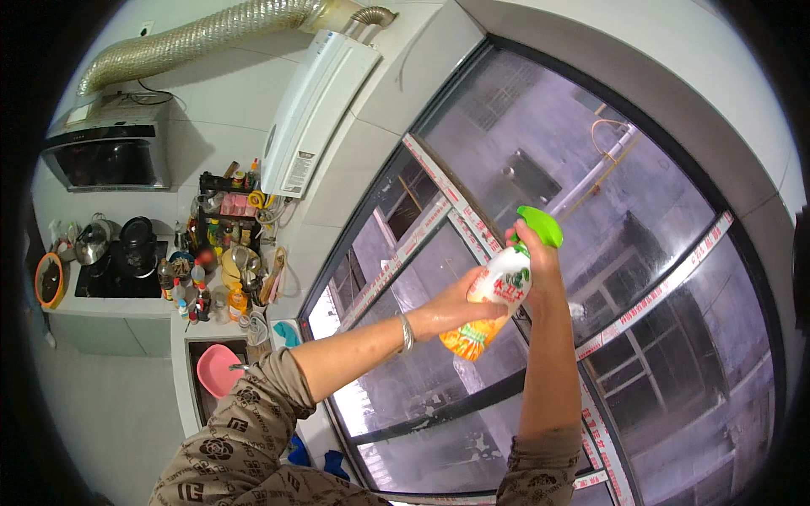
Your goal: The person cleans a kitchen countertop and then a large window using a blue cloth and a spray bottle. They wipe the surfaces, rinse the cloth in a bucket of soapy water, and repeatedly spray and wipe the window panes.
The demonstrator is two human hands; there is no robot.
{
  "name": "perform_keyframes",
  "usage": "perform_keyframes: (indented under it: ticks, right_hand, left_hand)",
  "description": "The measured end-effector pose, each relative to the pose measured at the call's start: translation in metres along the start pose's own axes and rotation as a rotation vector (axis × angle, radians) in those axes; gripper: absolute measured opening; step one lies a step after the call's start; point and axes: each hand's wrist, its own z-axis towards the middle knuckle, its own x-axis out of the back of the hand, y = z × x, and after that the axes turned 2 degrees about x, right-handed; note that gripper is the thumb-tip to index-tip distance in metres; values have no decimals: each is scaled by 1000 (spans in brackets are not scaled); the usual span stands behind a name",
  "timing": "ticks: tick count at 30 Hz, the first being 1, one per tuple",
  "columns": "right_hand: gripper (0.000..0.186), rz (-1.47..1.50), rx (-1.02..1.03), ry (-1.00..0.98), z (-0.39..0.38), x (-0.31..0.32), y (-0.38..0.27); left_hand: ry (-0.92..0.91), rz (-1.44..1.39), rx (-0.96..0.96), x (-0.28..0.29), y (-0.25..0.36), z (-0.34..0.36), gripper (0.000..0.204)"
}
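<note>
Held up in front of the window is a spray bottle (504, 285), white with an orange lower part and a bright green trigger head. It tilts, its head up and to the right. My left hand (460, 305), with a silver bangle at the wrist, is wrapped round the bottle's body. My right hand (537, 257) grips the neck just under the green head; some of its fingers are hidden behind the bottle. Behind both hands stretches the dark-framed window (616, 194), its frame bars covered in white and red printed tape. White patches mark the lower glass.
To the left, a counter holds several bottles and utensils beside a sink with a pink basin (219, 371). Farther left are a black stove (121, 278) and a range hood (107, 160). A white water heater (321, 114) hangs on the wall left of the window.
</note>
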Motion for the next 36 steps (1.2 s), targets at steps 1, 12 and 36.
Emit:
perform_keyframes:
  ticks: [1,12,36]
  right_hand:
    - [20,16,-23,-1,11,-4,-2]
    - [23,101,39,4,134,-71,15]
    - [19,-221,143,671,-250,58,35]
  left_hand:
    - [-10,-11,14,6,4,8,71]
    - [69,97,-97,111,51,61,58]
    - [-295,630,-22,-35,-132,-135,76]
